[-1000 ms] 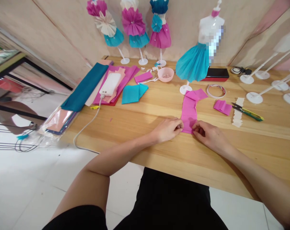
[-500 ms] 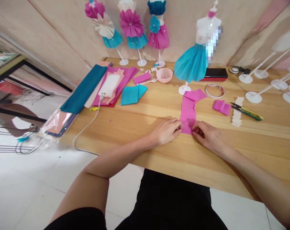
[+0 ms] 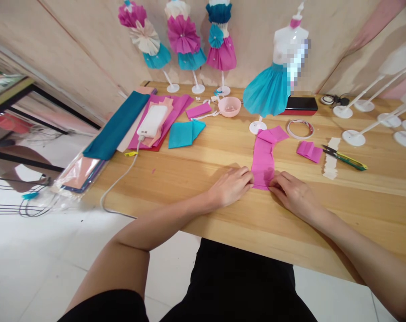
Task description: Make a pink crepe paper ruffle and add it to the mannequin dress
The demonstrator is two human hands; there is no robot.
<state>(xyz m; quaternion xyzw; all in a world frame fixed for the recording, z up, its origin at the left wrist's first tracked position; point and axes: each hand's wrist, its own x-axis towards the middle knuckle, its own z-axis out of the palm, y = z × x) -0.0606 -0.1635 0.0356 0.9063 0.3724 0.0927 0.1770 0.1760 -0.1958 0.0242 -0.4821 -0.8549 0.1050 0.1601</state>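
A strip of pink crepe paper (image 3: 263, 157) lies lengthwise on the wooden table (image 3: 364, 210), its far end bent to the right. My left hand (image 3: 230, 187) pinches the left edge of the strip's near end. My right hand (image 3: 291, 194) holds the right edge of that end, with fingers bent over the paper. The paper under my fingertips is partly hidden. A folded pink crepe piece (image 3: 309, 151) lies to the right of the strip, beyond my right hand.
Green-handled thread snips (image 3: 344, 160) and a paper strip (image 3: 331, 158) lie right of the folded piece. Nearby are a tape roll (image 3: 300, 129), a pink bowl (image 3: 229, 107), a white power bank (image 3: 152, 121), and teal and pink paper sheets (image 3: 115, 126). Paper-dressed mannequins (image 3: 266, 91) stand along the back.
Both hands have shifted slightly toward me, still on the strip's near end. The paper there looks a little more gathered. The whole view has drifted slightly left.
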